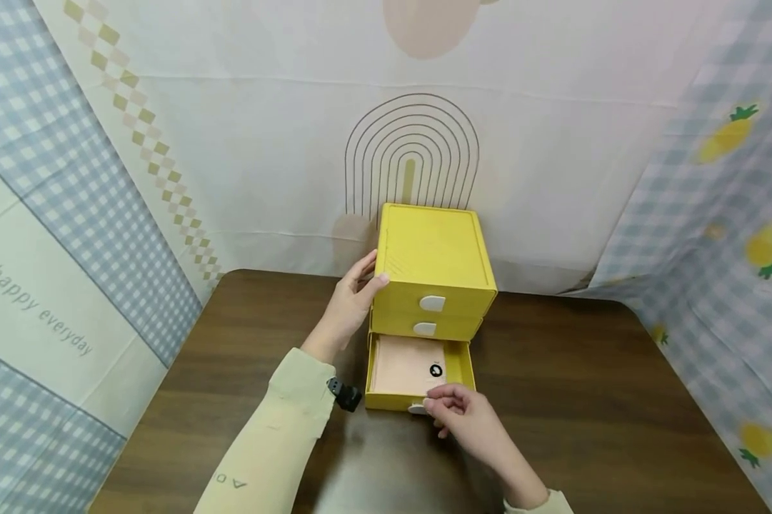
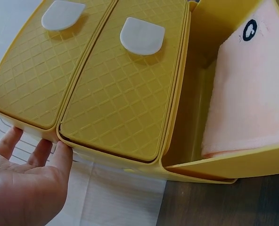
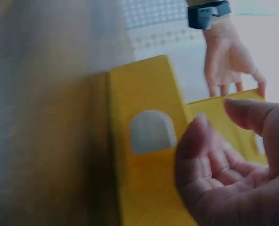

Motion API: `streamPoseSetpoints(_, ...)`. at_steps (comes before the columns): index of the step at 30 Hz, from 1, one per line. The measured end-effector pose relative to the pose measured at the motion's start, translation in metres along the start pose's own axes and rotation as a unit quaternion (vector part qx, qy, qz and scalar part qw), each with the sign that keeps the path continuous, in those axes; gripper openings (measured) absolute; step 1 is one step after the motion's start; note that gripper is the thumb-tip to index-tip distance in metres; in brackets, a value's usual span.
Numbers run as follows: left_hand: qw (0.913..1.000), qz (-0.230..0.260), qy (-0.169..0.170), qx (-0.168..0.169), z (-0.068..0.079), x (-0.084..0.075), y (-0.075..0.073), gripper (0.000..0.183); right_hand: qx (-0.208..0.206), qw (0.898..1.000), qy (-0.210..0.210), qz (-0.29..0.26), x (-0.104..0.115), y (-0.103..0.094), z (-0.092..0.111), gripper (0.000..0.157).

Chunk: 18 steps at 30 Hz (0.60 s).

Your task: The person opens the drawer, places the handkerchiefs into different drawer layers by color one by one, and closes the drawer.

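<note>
A yellow drawer cabinet [image 1: 433,246] stands on the table, its bottom drawer [image 1: 465,364] pulled out. Folded inside lies a pale pink towel [image 1: 405,360] bearing a small black-and-white emblem. My left hand [image 1: 343,307] rests against the cabinet's upper left side, fingers on the side wall and thumb near the front corner; in the left wrist view its fingertips [image 2: 40,153] touch the side edge. By the white handle [image 3: 151,132] of the bottom drawer is my right hand [image 1: 469,421], fingers loosely bent, thumb apart from them, nothing held.
Two upper drawers with white handles [image 2: 142,35] are closed. The brown wooden table [image 1: 585,385] extends around the cabinet. Behind it hangs a pale patterned cloth [image 1: 263,143], with checked cloths at both sides. A black camera [image 1: 343,394] sits on the left wrist.
</note>
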<state>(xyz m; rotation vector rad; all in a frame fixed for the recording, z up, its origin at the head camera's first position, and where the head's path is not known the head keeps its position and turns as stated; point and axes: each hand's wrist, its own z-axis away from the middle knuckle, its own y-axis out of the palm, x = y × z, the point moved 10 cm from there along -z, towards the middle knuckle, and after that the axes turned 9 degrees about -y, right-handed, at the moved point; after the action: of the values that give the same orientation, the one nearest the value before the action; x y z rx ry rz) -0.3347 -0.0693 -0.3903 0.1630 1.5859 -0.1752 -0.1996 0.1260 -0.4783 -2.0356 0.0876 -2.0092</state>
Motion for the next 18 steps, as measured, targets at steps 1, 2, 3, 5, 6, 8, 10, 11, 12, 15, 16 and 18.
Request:
streamPoseSetpoints(1, 1.0, 0.001, 0.0, 0.0, 0.0, 0.0, 0.0, 0.064, -0.001, 1.0, 0.004, -0.01, -0.004, 0.001, 0.001, 0.032)
streamPoseSetpoints(2, 1.0, 0.003, 0.001, -0.001, -0.001, 0.001, -0.001, 0.063, -0.002, 1.0, 0.008, -0.02, -0.007, 0.001, 0.002, 0.031)
streamPoseSetpoints(3, 1.0, 0.003, 0.001, -0.004, -0.001, 0.001, -0.001, 0.063, -0.001, 0.999, 0.012, -0.032, -0.01, 0.002, 0.003, 0.031)
streamPoseSetpoints(5, 1.0, 0.003, 0.002, -0.006, -0.001, 0.002, -0.002, 0.063, 0.005, 0.998, 0.025, -0.052, -0.017, 0.004, 0.004, 0.033)
streamPoseSetpoints(6, 1.0, 0.003, 0.003, -0.007, -0.001, 0.002, -0.002, 0.062, 0.013, 0.997, 0.033, -0.062, -0.021, 0.006, 0.005, 0.034)
streamPoseSetpoints(8, 0.9999, 0.004, 0.004, -0.009, -0.002, 0.002, -0.002, 0.062, 0.032, 0.995, 0.051, -0.077, -0.03, 0.012, 0.006, 0.039)
streamPoseSetpoints(10, 0.9999, 0.005, 0.004, -0.008, -0.003, 0.002, -0.002, 0.063, 0.048, 0.992, 0.074, -0.086, -0.039, 0.017, 0.007, 0.045)
streamPoseSetpoints(11, 0.9999, 0.005, 0.004, -0.009, -0.003, 0.002, -0.002, 0.063, 0.053, 0.991, 0.084, -0.092, -0.044, 0.019, 0.008, 0.048)
streamPoseSetpoints(12, 0.9999, 0.005, 0.003, -0.011, -0.003, 0.002, -0.002, 0.063, 0.057, 0.989, 0.093, -0.097, -0.048, 0.021, 0.008, 0.051)
streamPoseSetpoints(15, 0.9999, 0.004, 0.001, -0.014, -0.003, 0.002, -0.002, 0.062, 0.063, 0.985, 0.118, -0.113, -0.059, 0.025, 0.007, 0.055)
streamPoseSetpoints(16, 0.9999, 0.004, 0.001, -0.014, -0.003, 0.002, -0.002, 0.062, 0.062, 0.983, 0.124, -0.117, -0.062, 0.026, 0.007, 0.056)
streamPoseSetpoints(18, 0.9999, 0.004, 0.003, -0.016, -0.004, 0.003, -0.002, 0.061, 0.058, 0.983, 0.128, -0.12, -0.064, 0.027, 0.006, 0.056)
